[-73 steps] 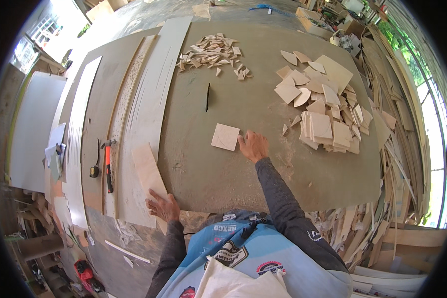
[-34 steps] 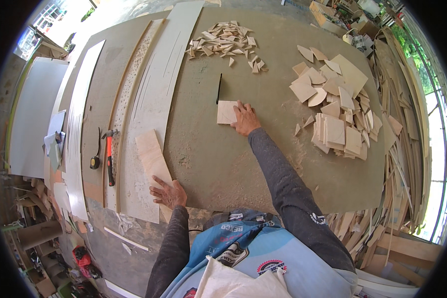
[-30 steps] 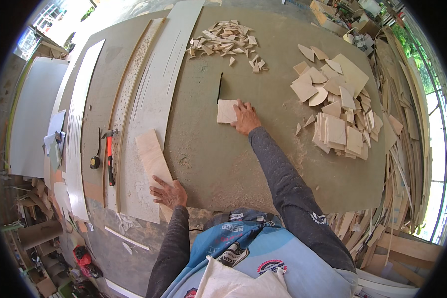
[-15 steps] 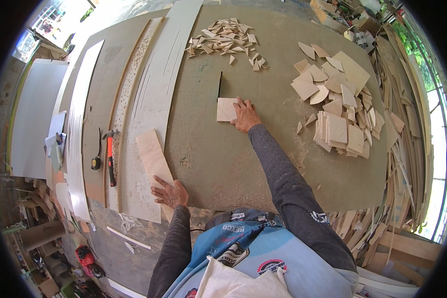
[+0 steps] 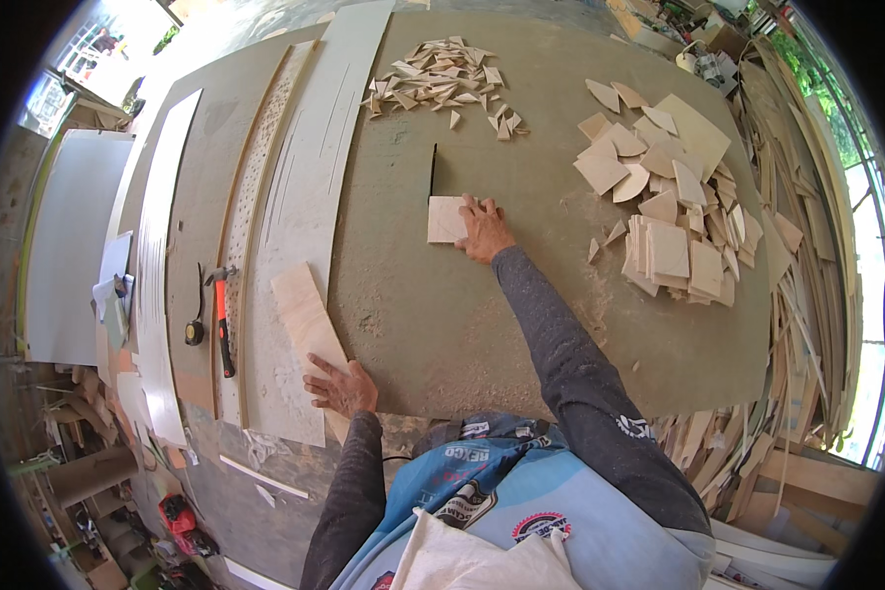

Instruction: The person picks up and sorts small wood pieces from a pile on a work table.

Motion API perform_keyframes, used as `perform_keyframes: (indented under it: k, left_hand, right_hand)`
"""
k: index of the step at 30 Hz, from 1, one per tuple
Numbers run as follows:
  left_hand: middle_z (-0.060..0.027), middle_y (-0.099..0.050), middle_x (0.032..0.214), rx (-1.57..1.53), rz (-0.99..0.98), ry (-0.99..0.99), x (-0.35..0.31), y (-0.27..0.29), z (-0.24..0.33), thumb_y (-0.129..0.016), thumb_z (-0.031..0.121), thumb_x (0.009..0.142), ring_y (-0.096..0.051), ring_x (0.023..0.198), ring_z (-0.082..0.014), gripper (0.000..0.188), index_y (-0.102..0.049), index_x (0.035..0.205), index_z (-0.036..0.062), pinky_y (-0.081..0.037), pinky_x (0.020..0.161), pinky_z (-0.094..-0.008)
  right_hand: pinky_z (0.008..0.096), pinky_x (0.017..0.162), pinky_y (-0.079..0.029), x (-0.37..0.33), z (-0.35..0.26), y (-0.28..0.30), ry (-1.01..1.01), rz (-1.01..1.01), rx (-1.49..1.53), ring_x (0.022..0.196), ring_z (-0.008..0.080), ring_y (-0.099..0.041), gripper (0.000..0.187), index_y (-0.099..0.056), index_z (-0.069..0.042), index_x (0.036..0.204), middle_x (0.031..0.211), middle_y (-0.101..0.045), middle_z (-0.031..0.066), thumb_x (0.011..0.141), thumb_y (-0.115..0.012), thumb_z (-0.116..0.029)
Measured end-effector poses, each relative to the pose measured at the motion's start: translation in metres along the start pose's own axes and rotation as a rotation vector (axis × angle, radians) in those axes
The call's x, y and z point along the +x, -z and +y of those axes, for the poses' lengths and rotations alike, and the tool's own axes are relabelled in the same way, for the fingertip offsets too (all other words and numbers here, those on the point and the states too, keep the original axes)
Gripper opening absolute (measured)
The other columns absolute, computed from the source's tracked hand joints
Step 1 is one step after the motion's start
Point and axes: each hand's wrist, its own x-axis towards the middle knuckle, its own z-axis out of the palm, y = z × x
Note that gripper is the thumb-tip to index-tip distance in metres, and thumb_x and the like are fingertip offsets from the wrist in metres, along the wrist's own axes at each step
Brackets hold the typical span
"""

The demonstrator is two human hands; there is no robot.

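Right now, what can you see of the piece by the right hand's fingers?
The wooden piece is pale, flat and looks like plywood, with straight edges and square corners where visible. It lies on the drab table, the right hand's fingers over its right side, hiding that part. Its upper left corner meets or nearly meets a thin black stick.

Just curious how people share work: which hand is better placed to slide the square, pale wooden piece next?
Probably the right hand: its fingers hold the square, pale wooden piece, while the left hand lies on a long, pale wooden strip.
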Motion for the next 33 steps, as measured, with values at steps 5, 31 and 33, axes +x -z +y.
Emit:
perform_keyframes:
  k: [5, 31, 33]
  left_hand:
    - [-0.0366, -0.019, 0.158, -0.015, -0.003, -0.015, 0.0, 0.0, 0.0, -0.064, 0.04, 0.094, -0.02, 0.149, -0.0521, 0.097, -0.004, 0.166, 0.0154, -0.018, 0.117, -0.0689]
    - [-0.0364, -0.018, 0.159, -0.019, -0.026, 0.012, 0.0, 0.001, 0.001, -0.063, 0.04, 0.095, -0.02, 0.149, -0.0523, 0.097, -0.003, 0.166, 0.0161, -0.016, 0.118, -0.0685]
    - [-0.0363, -0.018, 0.159, -0.021, -0.021, 0.016, 0.001, 0.002, 0.001, -0.063, 0.04, 0.095, -0.02, 0.149, -0.0524, 0.097, -0.003, 0.166, 0.016, -0.016, 0.118, -0.0685]
  right_hand:
    - [0.0549, 0.113, -0.037, 0.003, 0.003, -0.001, 0.01, 0.017, -0.028, 0.135, 0.0376, -0.042, 0.067, -0.053, -0.001, 0.136, 0.158, -0.038, 0.0142, 0.086, -0.081, -0.035]
    - [0.0538, 0.113, -0.034, 0.013, -0.003, 0.008, -0.052, -0.016, -0.025, 0.137, 0.0375, -0.041, 0.067, -0.053, -0.003, 0.136, 0.159, -0.036, 0.0134, 0.085, -0.081, -0.035]
    - [0.0537, 0.114, -0.034, 0.015, -0.005, 0.01, -0.06, -0.027, -0.027, 0.137, 0.0375, -0.041, 0.068, -0.053, -0.003, 0.137, 0.159, -0.036, 0.0136, 0.085, -0.081, -0.035]
